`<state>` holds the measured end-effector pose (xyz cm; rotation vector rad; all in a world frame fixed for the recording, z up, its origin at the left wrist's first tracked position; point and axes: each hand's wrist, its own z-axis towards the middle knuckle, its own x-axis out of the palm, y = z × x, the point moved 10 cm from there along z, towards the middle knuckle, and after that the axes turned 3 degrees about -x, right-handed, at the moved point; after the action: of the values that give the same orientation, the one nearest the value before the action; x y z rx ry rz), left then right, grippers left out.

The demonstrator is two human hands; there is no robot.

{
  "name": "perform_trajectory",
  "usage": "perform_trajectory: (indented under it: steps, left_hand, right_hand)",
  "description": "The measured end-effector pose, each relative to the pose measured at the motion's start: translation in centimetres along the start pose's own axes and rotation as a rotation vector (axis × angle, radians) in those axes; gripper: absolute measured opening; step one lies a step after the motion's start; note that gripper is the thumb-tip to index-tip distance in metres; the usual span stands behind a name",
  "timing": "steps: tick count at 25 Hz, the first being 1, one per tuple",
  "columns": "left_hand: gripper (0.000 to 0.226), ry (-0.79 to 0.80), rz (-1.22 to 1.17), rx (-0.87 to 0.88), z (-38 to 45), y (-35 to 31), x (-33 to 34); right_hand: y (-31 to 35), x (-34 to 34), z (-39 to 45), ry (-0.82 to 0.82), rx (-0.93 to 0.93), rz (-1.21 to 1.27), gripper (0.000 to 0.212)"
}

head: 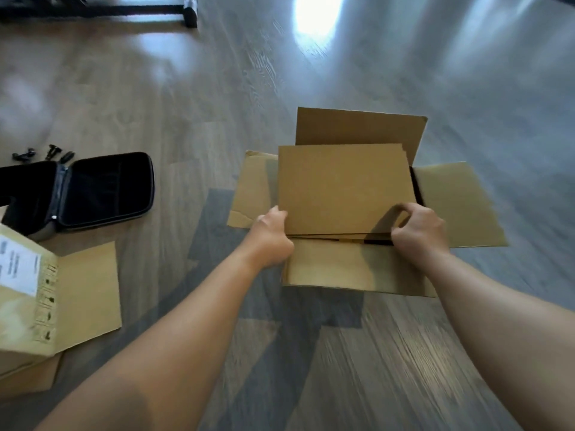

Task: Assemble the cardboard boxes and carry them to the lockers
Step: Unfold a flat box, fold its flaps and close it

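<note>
Both hands are on one box: the left hand (271, 227) grips the near left corner of the folded top flap (342, 188), with the thumb on top and the fingers curled under the edge, and the right hand (417, 227) pinches the near right part of the same flap with bent fingers. After the hands, from large to small: the wooden floor (217, 88) carries everything and fills the view, and its far edges and corners are outside the picture. The box (357, 269) stands on the floor right of the middle. Its far flap (361, 127) stands up, its left flap (252, 194) and right flap (454, 206) lie spread outward, and its near flap (342, 269) leans toward the person. A second box (46, 293), with a white label (18, 269), lies at the left edge of the view. Beyond it lies an open black case (102, 188), just beside that box. Some small black parts (46, 154) lie on the floor just behind the case; what they are, I cannot tell.
</note>
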<state>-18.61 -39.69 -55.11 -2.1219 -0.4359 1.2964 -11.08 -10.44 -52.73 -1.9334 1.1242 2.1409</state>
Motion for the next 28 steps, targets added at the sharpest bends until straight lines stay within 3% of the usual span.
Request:
perform_trajectory:
  steps: [2,4,8,12,23,28]
  left_hand:
    - [0.077,0.074,0.040,-0.004,0.3,-0.2,1.9]
    - [0.067,0.089,0.115,-0.002,0.6,-0.2,2.6]
    - [0.046,0.063,0.365,0.077,0.2,-0.4,3.4]
    - [0.052,-0.014,0.505,0.075,-0.2,0.4,2.8]
    - [0.053,-0.296,0.627,-0.154,-4.0,9.1,-6.7]
    - [0.054,-0.403,0.576,-0.278,-6.1,14.1,-11.1]
  right_hand:
    - [-2.3,0.1,-0.1,0.034,0.063,-0.036,0.050]
    - [-3.5,0.4,-0.2,0.073,0.104,-0.063,0.054]
    - [-4.1,0.7,-0.3,0.080,0.095,-0.178,0.046]
    - [-3.6,1.9,-0.5,0.101,0.069,-0.203,0.041]
    - [8.7,8.4,-2.5,0.228,-0.249,-0.183,0.048]
    - [15.0,11.2,-4.3,0.246,-0.399,-0.161,0.046]
